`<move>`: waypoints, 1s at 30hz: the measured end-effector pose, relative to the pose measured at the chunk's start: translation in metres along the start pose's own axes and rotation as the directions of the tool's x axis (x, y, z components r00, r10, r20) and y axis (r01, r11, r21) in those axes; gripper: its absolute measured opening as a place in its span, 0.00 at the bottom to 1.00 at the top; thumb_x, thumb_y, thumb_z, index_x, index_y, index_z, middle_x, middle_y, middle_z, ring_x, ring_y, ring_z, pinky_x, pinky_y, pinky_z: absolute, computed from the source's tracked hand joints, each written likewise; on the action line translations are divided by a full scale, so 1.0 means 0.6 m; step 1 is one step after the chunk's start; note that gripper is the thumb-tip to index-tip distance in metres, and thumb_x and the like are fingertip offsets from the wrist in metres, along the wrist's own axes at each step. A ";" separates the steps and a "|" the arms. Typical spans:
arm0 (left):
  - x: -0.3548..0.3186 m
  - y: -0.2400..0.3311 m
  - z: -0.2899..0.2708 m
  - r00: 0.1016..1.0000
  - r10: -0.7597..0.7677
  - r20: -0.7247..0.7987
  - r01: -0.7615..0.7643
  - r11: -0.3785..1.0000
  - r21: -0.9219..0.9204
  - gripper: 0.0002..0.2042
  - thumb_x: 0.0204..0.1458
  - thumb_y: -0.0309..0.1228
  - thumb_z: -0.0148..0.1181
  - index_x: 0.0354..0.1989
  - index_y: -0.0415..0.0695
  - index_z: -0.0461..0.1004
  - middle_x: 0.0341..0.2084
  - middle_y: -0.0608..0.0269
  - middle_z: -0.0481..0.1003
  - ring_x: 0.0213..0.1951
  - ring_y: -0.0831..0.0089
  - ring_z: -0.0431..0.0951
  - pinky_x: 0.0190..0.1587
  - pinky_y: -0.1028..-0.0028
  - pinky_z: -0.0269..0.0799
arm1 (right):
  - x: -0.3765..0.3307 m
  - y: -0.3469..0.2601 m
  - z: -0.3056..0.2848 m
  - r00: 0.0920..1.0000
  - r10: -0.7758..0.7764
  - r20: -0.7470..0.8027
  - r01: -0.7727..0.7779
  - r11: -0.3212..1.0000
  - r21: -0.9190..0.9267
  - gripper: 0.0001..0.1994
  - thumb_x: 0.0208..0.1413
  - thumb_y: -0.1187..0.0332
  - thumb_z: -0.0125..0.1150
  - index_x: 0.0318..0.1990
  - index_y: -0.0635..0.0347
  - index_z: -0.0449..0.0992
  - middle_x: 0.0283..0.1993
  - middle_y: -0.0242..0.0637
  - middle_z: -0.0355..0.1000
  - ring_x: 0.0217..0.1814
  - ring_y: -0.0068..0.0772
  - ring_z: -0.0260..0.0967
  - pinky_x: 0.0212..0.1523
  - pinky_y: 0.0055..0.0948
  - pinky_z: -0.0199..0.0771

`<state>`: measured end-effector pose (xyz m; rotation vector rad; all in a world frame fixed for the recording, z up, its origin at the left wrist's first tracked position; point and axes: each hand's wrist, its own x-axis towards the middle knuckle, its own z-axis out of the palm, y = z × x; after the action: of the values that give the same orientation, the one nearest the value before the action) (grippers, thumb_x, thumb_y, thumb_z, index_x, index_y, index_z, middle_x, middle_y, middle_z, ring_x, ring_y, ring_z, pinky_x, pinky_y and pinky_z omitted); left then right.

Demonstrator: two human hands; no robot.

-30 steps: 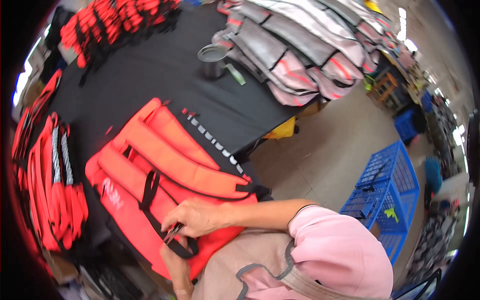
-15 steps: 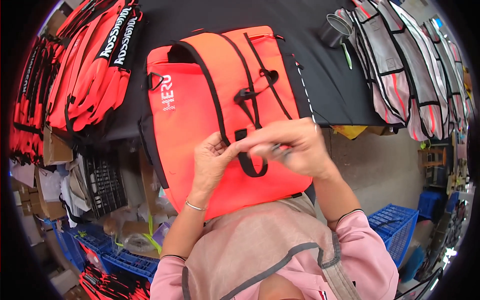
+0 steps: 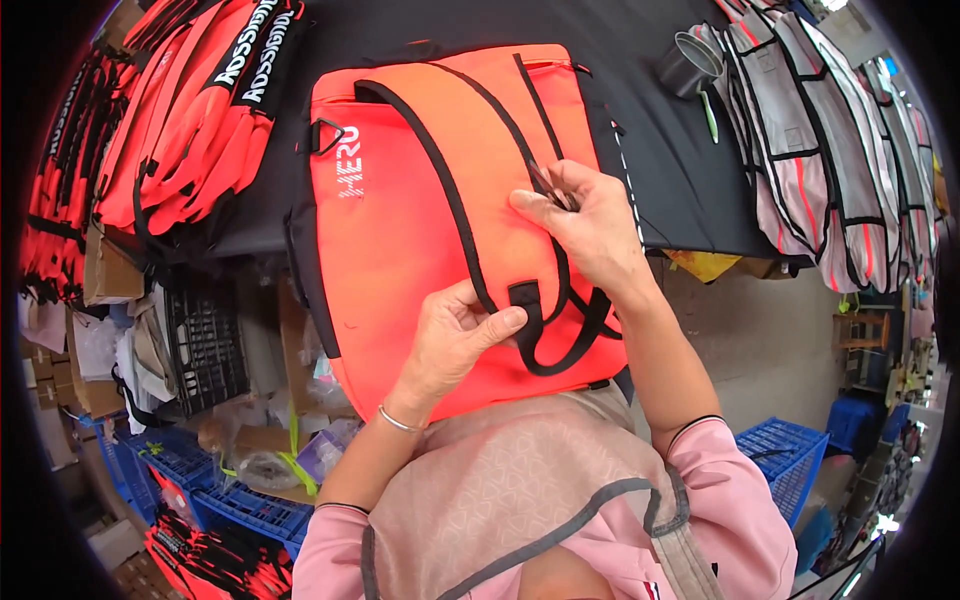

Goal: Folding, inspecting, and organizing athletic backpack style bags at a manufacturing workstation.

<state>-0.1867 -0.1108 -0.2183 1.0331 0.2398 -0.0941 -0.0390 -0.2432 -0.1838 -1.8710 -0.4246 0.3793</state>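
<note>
A bright red-orange backpack [image 3: 390, 260] with black side panels lies in front of me, its lower end against my apron. Across it runs a padded orange shoulder strap [image 3: 450, 150] with black edging. My left hand [image 3: 455, 335] pinches the lower end of this strap, thumb on top, beside a black webbing loop [image 3: 545, 365]. Over the strap's right edge, my right hand [image 3: 590, 215] is closed on a small dark metal tool that looks like thread snips [image 3: 552, 190]. The fingers partly cover the snips. A black triangular ring [image 3: 327, 136] sits near the bag's upper left corner.
The black-covered table [image 3: 350, 30] carries piled red bag pieces [image 3: 190, 120] at left and grey mesh panels [image 3: 800, 130] at right. A metal cup [image 3: 688, 65] and a green-handled tool [image 3: 709, 116] lie by the panels. Blue crates [image 3: 785, 460] stand below.
My right hand has moved up from the strap's lower end to its right edge. The strap now lies further right, and the black buckles seen before are hidden. My left hand keeps its pinch.
</note>
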 end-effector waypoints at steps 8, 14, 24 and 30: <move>0.012 -0.005 -0.036 0.660 0.707 0.255 -0.513 0.176 0.840 0.10 0.40 0.24 0.70 0.33 0.50 0.84 0.42 0.64 0.79 0.55 0.63 0.72 0.71 0.54 0.47 | -0.027 0.079 0.065 0.926 0.207 0.316 -0.321 0.871 0.371 0.12 0.55 0.62 0.68 0.30 0.61 0.74 0.24 0.22 0.63 0.26 0.13 0.56 0.24 0.20 0.57; -0.002 -0.037 -0.072 0.662 0.626 0.411 -0.534 0.010 0.845 0.11 0.36 0.24 0.72 0.31 0.50 0.83 0.36 0.74 0.78 0.41 0.71 0.77 0.69 0.49 0.53 | -0.070 0.070 0.041 0.974 0.115 0.196 -0.115 0.993 -0.011 0.15 0.53 0.70 0.68 0.47 0.66 0.76 0.32 0.32 0.75 0.35 0.20 0.71 0.38 0.21 0.70; 0.003 -0.047 -0.077 0.648 0.649 0.399 -0.484 -0.054 0.874 0.09 0.35 0.24 0.74 0.26 0.47 0.82 0.31 0.72 0.76 0.33 0.74 0.76 0.64 0.48 0.64 | -0.140 0.049 -0.020 0.882 -0.454 0.127 0.448 0.723 -0.526 0.16 0.44 0.66 0.73 0.41 0.60 0.79 0.35 0.35 0.77 0.30 0.34 0.70 0.29 0.31 0.70; 0.002 -0.030 -0.077 0.731 0.586 0.350 -0.468 0.057 0.882 0.07 0.40 0.27 0.73 0.28 0.45 0.81 0.33 0.69 0.77 0.35 0.71 0.76 0.60 0.51 0.65 | -0.136 0.045 -0.009 0.820 -0.548 0.165 0.514 0.578 -0.633 0.17 0.42 0.66 0.75 0.39 0.61 0.79 0.31 0.35 0.76 0.29 0.34 0.70 0.28 0.30 0.69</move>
<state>-0.1959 -0.0805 -0.2561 2.3410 -0.2033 0.6195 -0.1059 -0.2939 -0.2034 -2.2861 -1.1830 -0.2867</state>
